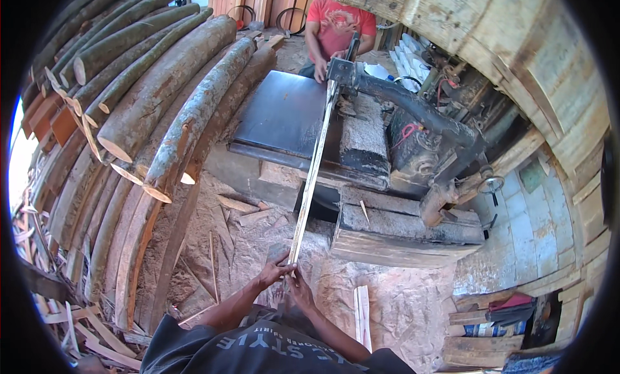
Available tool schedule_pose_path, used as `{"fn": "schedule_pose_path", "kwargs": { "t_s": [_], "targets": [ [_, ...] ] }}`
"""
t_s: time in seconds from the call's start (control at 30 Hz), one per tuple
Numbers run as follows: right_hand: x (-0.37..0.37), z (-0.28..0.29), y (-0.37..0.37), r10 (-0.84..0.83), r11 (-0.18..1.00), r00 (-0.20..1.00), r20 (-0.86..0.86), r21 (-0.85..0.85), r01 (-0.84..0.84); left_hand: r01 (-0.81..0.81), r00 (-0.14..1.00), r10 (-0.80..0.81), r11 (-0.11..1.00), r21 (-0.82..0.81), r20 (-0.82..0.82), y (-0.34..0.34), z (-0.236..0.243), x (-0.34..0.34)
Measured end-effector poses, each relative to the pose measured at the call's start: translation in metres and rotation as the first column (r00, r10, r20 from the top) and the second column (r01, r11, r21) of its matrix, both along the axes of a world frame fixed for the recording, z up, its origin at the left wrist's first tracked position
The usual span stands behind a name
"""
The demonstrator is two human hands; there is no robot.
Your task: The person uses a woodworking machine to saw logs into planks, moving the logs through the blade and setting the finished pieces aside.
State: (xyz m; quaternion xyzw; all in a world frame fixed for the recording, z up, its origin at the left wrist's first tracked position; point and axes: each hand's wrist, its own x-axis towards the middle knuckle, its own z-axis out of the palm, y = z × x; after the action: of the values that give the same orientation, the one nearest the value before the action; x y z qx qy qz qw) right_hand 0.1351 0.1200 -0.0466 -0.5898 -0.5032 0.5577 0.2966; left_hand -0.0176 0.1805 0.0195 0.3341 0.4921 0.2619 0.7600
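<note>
Head view: both hands' fingers (281, 269) closed on long wood strip (312, 174), logs (161, 96) left, saw table (284, 112) ahead

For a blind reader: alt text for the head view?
Both hands, left hand and right hand, grip the near end of a long wooden strip lying across a saw table; another person stands opposite, logs stacked left.

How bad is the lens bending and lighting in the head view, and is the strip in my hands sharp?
Head view: fisheye bends the stacked logs and plank wall near the rim, with black corners; sunlight is bright on the sawdust floor and blown out at the left edge; the saw table lies in shade; the thin wooden strip reads sharp between left hand and right hand.
</note>
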Motion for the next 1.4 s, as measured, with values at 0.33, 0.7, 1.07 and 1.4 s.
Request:
{"fn": "schedule_pose_path", "kwargs": {
  "t_s": [0.33,0.7,1.07,1.4],
  "targets": [
    [-0.02,-0.022,-0.156,0.064,0.98,0.992,-0.111,0.193,-0.042,-0.02,0.999,0.024,0.996,0.087,-0.044,-0.154,-0.02,-0.022],
    [-0.001,0.015,-0.354,-0.243,0.97,0.915,-0.322,-0.081,0.229,0.028,0.975,-0.027,1.0,-0.003,0.222,-0.33,-0.063,0.002],
    [0.157,0.01,-0.706,-0.348,0.721,0.307,0.886,0.044,0.692,0.94,0.33,-0.94,0.32,0.122,-0.082,-0.43,-0.106,0.151],
    [0.06,-0.135,-0.315,-0.179,0.89,0.831,0.527,-0.273,0.365,-0.571,0.809,0.587,0.766,-0.295,-0.04,-0.068,-0.163,-0.137]
  ]
}}
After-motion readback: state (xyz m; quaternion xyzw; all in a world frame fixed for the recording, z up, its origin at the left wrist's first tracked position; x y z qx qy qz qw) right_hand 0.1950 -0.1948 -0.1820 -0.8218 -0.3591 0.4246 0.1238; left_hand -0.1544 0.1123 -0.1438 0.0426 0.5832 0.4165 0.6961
